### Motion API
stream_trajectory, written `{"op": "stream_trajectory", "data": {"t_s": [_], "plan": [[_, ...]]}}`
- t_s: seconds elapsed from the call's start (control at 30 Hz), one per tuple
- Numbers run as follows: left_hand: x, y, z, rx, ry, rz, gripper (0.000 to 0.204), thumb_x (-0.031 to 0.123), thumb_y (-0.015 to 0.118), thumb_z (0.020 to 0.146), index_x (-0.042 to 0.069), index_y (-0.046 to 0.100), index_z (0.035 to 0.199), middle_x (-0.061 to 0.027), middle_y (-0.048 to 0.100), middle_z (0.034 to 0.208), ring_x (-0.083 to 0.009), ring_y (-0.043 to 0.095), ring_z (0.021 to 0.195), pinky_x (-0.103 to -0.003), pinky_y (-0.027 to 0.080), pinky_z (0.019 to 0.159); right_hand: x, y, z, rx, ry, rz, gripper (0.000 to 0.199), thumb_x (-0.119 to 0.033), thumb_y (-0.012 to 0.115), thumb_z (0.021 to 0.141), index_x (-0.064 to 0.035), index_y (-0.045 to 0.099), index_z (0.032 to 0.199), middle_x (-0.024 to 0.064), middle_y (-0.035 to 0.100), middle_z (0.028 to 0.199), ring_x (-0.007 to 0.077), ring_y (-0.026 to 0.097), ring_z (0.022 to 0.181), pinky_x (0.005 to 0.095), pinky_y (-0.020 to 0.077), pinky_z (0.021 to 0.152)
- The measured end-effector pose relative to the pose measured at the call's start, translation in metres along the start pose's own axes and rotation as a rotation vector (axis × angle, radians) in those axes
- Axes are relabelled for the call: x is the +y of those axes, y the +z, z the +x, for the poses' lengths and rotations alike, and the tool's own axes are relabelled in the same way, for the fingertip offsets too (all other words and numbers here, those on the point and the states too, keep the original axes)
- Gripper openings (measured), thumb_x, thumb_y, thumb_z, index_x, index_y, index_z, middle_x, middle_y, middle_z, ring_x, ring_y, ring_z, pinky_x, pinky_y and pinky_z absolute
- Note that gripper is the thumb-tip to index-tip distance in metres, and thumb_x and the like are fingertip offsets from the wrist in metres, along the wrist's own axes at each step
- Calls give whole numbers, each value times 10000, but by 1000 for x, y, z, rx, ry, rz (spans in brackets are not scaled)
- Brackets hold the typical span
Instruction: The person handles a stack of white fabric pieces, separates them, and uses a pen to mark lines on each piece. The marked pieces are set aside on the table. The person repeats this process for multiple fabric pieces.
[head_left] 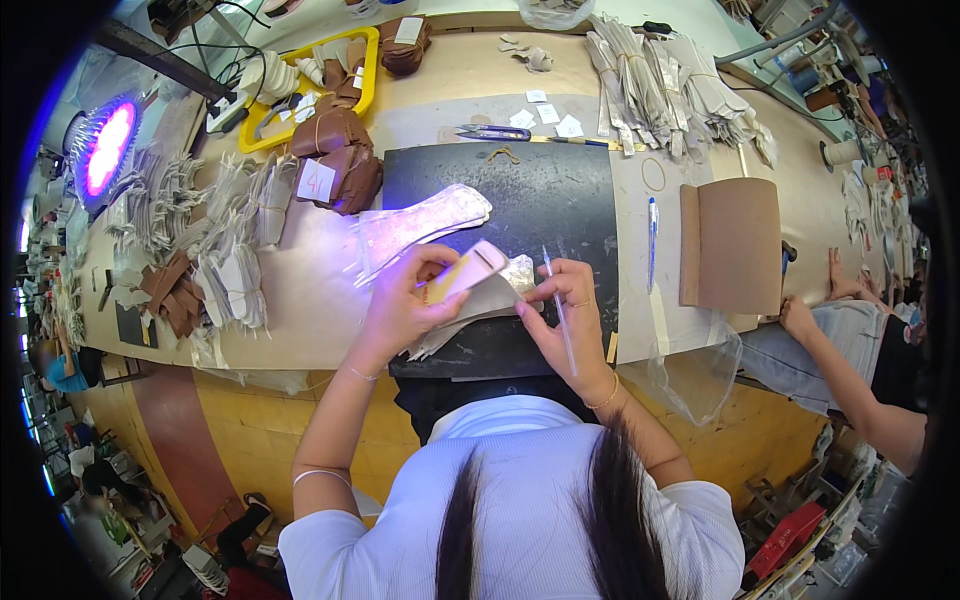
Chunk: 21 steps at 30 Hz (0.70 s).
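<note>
Left hand (400, 305) fingers closed round a pale flat template (467, 270) — pressed on stacked leather pieces (480, 300), black mat (540, 200) at 6 o'clock. Right hand (565, 310) pinches a silver pen (558, 310) — at 3 o'clock of the stack.

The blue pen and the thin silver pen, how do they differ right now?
The blue pen lies loose on the bench, right of the black mat; the silver pen is held in the right hand. The blue pen has a thicker blue and white barrel; the silver pen is slimmer and plain grey. The blue pen lies nearly straight away from the person; the silver pen leans slightly. Both are slender writing tools.
</note>
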<state>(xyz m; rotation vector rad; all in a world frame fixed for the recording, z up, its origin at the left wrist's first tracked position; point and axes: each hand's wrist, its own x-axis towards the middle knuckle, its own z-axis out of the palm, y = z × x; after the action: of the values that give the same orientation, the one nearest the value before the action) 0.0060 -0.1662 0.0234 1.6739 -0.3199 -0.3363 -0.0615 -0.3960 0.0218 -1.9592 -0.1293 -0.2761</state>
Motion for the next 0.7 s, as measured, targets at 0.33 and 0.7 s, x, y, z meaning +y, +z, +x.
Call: {"op": "stream_trajectory", "data": {"t_s": [0.33,0.7], "plan": [[40,-68,16,193,199,310,383,-20,804,812,6,634,1155,-92,646,1158,-169,648,1032,-296,528,935,0,-6,-9,-46,67,-102,361,55,759,812,-43,544,1085,177,533,1172,302,590,1057,361,482,939],[15,-8,17,-13,401,777,306,215,822,813,80,759,1080,-134,696,1168,-323,660,1057,-433,537,884,14,-18,-15,81,61,12,273,65,686,869,-42,597,1104,165,546,1178,297,599,1073,378,492,945]]}}
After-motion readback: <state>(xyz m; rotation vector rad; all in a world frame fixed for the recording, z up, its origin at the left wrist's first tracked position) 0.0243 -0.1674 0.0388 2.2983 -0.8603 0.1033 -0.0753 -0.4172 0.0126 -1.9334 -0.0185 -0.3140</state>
